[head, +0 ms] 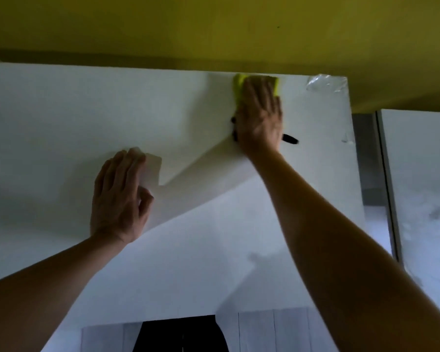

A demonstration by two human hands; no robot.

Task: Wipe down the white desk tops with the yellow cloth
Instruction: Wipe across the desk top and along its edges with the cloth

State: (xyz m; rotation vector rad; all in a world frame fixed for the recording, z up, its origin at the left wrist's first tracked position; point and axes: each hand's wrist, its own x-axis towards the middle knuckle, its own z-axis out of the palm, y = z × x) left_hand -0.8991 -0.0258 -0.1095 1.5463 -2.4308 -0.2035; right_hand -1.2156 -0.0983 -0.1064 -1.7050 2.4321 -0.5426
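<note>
Desk top (61, 118) smooth, matt white; yellow cloth (240, 81) soft fabric.

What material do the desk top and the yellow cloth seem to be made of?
Desk top: probably laminated or painted board; it looks smooth, flat, matte white, with a sharp straight edge. Yellow cloth: seems soft fabric, perhaps microfibre; it bunches under the right hand. Its weave is too blurred to tell.

A yellow wall (214, 26) rises behind, with pale floorboards (264, 331) below in dim light.
</note>
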